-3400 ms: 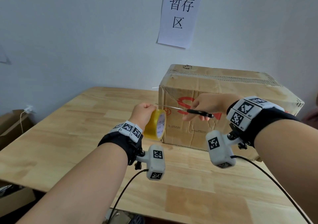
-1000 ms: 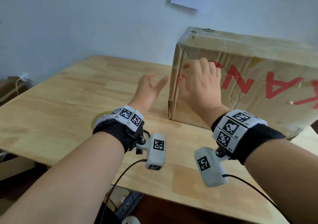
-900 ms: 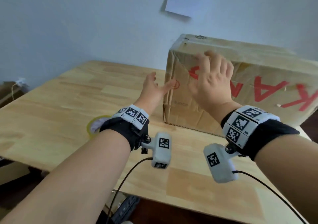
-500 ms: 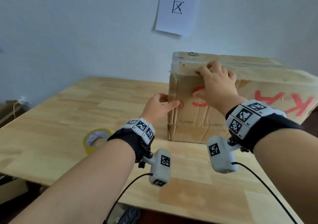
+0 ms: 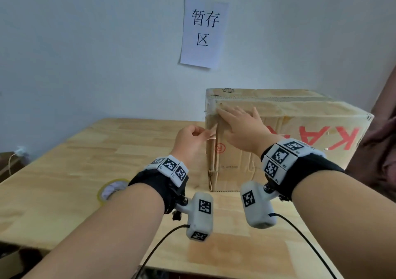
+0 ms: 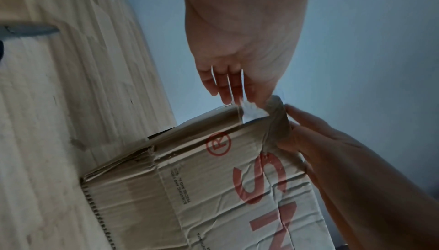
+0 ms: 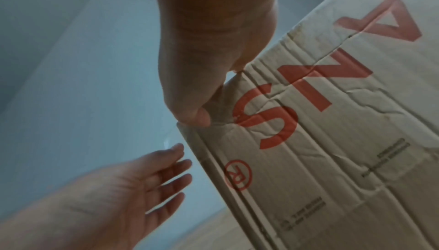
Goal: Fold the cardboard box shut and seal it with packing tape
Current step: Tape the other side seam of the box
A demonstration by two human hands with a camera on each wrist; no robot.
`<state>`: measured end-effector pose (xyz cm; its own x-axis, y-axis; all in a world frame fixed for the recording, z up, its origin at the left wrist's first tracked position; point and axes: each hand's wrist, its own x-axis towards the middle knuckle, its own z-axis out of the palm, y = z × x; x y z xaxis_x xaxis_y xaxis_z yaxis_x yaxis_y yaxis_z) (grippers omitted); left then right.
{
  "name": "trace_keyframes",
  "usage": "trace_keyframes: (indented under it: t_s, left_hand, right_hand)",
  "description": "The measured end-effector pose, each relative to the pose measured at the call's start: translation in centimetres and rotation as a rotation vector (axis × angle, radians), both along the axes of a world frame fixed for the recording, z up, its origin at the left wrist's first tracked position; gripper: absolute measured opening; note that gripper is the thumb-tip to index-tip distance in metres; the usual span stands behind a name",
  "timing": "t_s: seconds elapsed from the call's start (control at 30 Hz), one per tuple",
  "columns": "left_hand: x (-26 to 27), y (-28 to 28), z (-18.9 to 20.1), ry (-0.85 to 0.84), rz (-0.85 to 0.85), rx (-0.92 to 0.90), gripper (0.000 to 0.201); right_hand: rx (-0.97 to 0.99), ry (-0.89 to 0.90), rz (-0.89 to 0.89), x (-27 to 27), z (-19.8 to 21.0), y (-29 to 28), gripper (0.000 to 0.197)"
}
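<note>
Head view: right hand (image 5: 242, 128) flat on cardboard box (image 5: 300, 133) front; left hand (image 5: 190, 139) pinching tape end (image 5: 211, 134) at corner.

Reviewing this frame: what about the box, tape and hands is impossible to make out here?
- The tape roll: head view, half hidden behind the left forearm.
- The cardboard box: right end cut off by a dark shape at the frame edge; the top seam lies too edge-on to judge.
- The left hand: it pinches a tape strip, blurred in the left wrist view.
- The right hand: its palm hides the corner it presses.
</note>
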<state>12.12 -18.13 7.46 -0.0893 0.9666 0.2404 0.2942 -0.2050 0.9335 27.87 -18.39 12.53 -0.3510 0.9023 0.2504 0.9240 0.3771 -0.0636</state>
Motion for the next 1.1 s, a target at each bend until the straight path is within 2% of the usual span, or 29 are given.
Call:
trace_keyframes:
  t_s: [0.07, 0.17, 0.4, 0.57, 0.73, 0.83, 0.9, 0.97, 1.1]
  left_hand:
    - [-0.1, 0.0, 0.1, 0.021, 0.006, 0.022, 0.010]
    - [-0.4, 0.1, 0.2, 0.049, 0.001, 0.039, 0.010]
    - [-0.4, 1.0, -0.2, 0.087, 0.027, 0.034, 0.007]
    - [-0.2, 1.7, -0.4, 0.114, 0.049, 0.038, 0.010]
    - [-0.3, 2.5, -0.4, 0.160, 0.068, 0.047, 0.011]
    - [-1.3, 2.6, -0.9, 0.369, 0.047, -0.035, 0.021]
    - [-2.7, 2.3, -1.7, 0.489, 0.039, -0.105, 0.039]
    - [-4.0, 1.8, -1.9, 0.508, 0.040, -0.109, 0.045]
    - [-5.4, 1.5, -1.0, 0.470, 0.069, -0.032, 0.037]
  right_hand:
    - [0.001, -0.009, 0.008, -0.2, 0.0, 0.2, 0.065]
    - [-0.006, -0.015, -0.012, -0.4, 0.3, 0.8, 0.057]
    - [0.123, 0.220, -0.083, -1.1, 0.2, 1.6, 0.036]
    - [0.221, 0.255, -0.161, -2.2, -0.3, 2.2, 0.030]
    - [0.378, 0.127, -0.126, -2.7, -2.5, 3.2, 0.045]
    - [0.422, 0.088, -0.121, -2.8, -3.6, 3.5, 0.056]
    - [0.413, 0.072, -0.115, -2.8, -3.8, 3.4, 0.064]
    - [0.398, 0.043, -0.125, -3.0, -3.8, 3.0, 0.076]
    - [0.372, 0.045, -0.238, -5.0, -4.0, 2.1, 0.093]
